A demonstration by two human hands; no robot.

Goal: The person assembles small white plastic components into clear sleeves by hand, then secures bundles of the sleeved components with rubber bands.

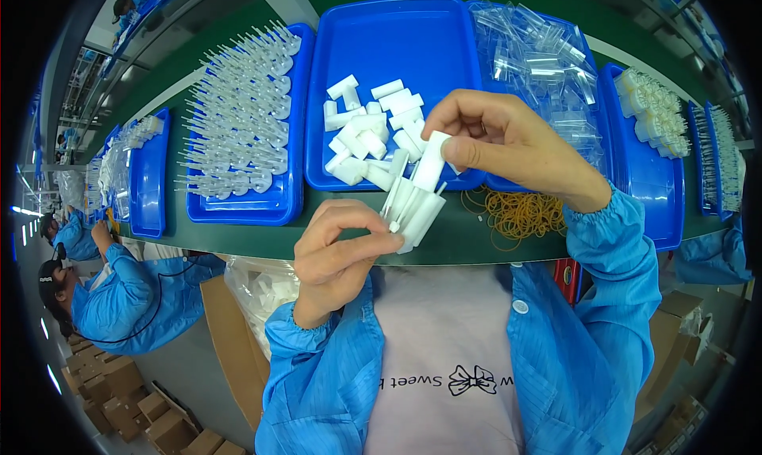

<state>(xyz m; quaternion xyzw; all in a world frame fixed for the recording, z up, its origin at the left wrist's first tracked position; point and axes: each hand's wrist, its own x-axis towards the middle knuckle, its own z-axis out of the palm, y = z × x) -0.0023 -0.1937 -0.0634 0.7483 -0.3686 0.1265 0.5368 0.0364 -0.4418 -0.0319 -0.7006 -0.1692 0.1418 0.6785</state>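
My left hand (pixel 337 249) pinches the lower end of a white pronged plastic part (pixel 414 209), whose thin rods point up and away from me. Between the thumb and fingers of my right hand (pixel 508 145) is a short white foam-like piece (pixel 431 161). Its lower end meets the rods at their tips; whether it sits over or between them I cannot tell. Just beyond, similar loose white pieces (pixel 361 134) lie heaped in the front half of a blue tray (pixel 389 38). My right palm partly covers that tray's right front corner.
Left stands a blue tray (pixel 246 211) of upright white pronged parts (pixel 238 114). At the right are a tray of clear plastic pieces (pixel 544 66) and one with white parts (pixel 652 110). Yellow rubber bands (pixel 524 217) lie on the green table (pixel 468 245). Co-workers in blue sit at left.
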